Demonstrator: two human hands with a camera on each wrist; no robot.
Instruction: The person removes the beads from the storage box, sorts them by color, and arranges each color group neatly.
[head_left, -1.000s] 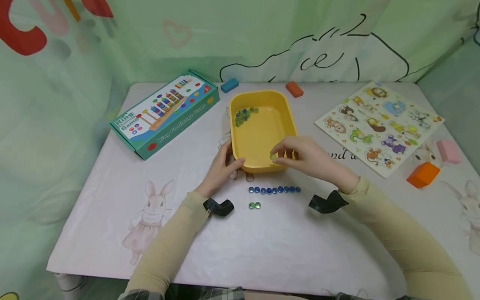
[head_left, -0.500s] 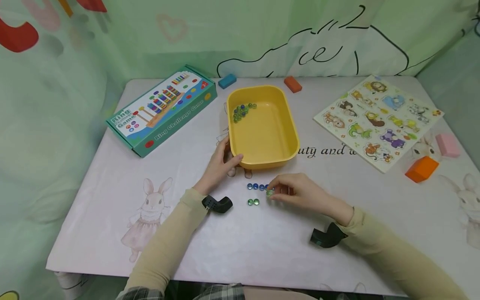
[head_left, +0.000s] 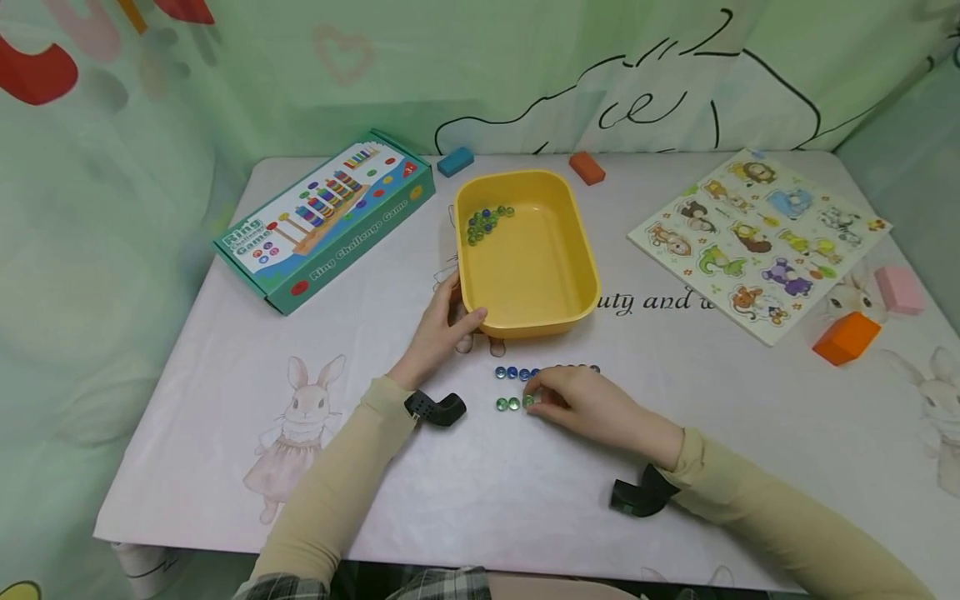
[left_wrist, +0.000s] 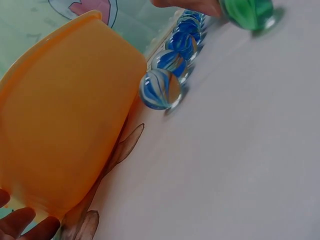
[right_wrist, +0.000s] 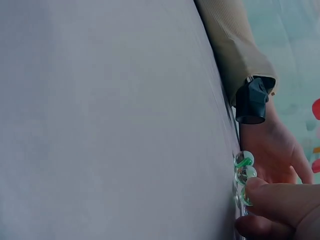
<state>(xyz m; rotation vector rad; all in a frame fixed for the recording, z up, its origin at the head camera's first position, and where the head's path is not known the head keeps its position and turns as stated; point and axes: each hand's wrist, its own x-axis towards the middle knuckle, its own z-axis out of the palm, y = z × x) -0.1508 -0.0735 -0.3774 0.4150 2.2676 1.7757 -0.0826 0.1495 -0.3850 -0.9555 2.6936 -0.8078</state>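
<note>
Change noted at the right hand [head_left: 603, 412]: moved within the last second from inside the yellow tub [head_left: 532, 275], past the blue marbles [head_left: 524, 375], down to the worktop [head_left: 480, 500] at the right-hand end of the green pair [head_left: 513, 403]; now pinching a third green marble [head_left: 528, 401] just beside that pair; contact with its neighbour not certain; release not yet made. Judged to mean a third place in the green line all but filled, parallel to the blue line; part of the latter hidden behind the right hand, hence not counted. At the left hand [head_left: 437, 337]: a grip on the near left corner of the tub, thumb over the rim; apparently unchanged over the same second. Inside the tub, towards the far left: loose marbles [head_left: 487, 227], green and some blue; supply judged far from exhausted.

Writing checked: "Ring Challenge Game" along the side of the green box [head_left: 326, 221]; "Ring" and "Game" on its lid, middle word too small for certainty; across the worktop, "uty and w" in black script, cut off by tub and animal board [head_left: 761, 242]; on the curtain [head_left: 262, 75], black lettering resembling "cel"; at upper left, part of a large red letter [head_left: 45, 81]; no maker's name legible anywhere.
</note>
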